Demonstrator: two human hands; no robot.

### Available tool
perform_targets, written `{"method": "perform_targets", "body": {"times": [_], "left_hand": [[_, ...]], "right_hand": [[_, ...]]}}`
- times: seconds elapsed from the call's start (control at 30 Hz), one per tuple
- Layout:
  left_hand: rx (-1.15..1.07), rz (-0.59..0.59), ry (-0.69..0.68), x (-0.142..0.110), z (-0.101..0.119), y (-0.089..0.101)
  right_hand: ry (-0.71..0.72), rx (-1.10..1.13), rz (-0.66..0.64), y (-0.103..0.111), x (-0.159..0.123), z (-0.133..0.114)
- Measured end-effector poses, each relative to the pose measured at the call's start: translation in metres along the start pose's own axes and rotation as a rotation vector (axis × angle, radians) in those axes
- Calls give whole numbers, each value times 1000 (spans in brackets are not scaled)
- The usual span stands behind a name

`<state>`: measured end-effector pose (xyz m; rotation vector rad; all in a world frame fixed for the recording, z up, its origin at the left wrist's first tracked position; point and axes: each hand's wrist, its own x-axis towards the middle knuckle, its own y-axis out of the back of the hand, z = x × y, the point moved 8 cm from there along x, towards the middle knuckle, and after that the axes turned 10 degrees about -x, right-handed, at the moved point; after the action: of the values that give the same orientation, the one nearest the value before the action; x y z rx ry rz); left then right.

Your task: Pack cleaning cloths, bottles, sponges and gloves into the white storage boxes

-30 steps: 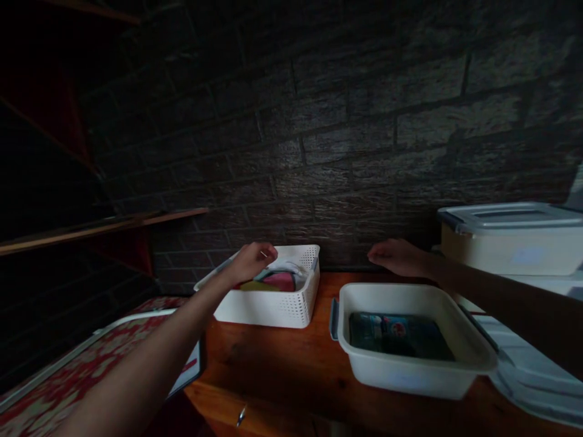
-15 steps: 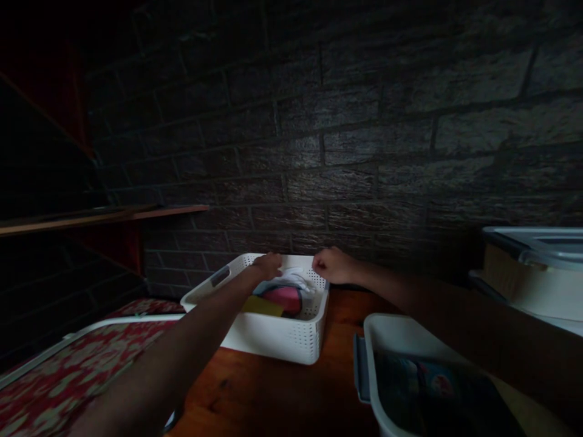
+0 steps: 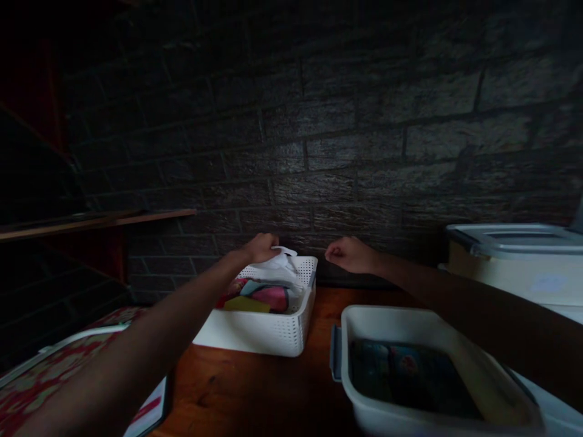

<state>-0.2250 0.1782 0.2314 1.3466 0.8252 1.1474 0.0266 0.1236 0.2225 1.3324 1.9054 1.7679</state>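
My left hand is closed on a white cloth and holds it just above the white perforated basket. The basket holds folded pink, yellow and teal fabrics. My right hand hovers to the right of the basket's far corner, fingers curled in a loose fist; whether it holds anything I cannot make out. Both arms reach forward over the wooden table.
A white plastic tub with a dark printed item inside stands at the front right. A lidded bin sits at the far right. A floral tray lies at the left. A dark brick wall rises behind; a wooden shelf juts out at left.
My left hand has lifted the white cloth up out of the basket. My right hand has drawn back from the basket's rim to the right. The camera has shifted slightly.
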Motion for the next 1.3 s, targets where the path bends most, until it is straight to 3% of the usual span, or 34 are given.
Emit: {"method": "perform_targets", "body": {"times": [0.17,0.3,0.47,0.53,0.63,0.7,0.8,0.93,1.03,1.17,1.3], "left_hand": [[-130,83,-165,-9,62,63],[-240,49,-281,-20,122,88],[-434,-24,-463,-45,226,94],[-526,-27,-497,-54,264,89],[-673,-7,-515,-65,302,74],[-820,47,-515,-70,311,65],[-1298,82,-467,-71,303,47],[-1563,81,-450,-65,301,22],[-1606,148,-441,-63,304,13],[-1480,288,-445,-75,299,11],[-1408,335,-430,-89,288,9]], "right_hand": [[-62,95,106,45,-43,15],[-80,194,149,63,-79,20],[-133,323,255,87,-106,22],[-102,390,240,93,-112,17],[-48,495,190,99,-125,11],[-52,562,231,105,-138,14],[-77,667,348,114,-158,25],[-91,748,381,113,-165,32],[-74,798,375,109,-163,31],[-55,860,463,111,-167,27],[-172,876,459,104,-176,24]]}}
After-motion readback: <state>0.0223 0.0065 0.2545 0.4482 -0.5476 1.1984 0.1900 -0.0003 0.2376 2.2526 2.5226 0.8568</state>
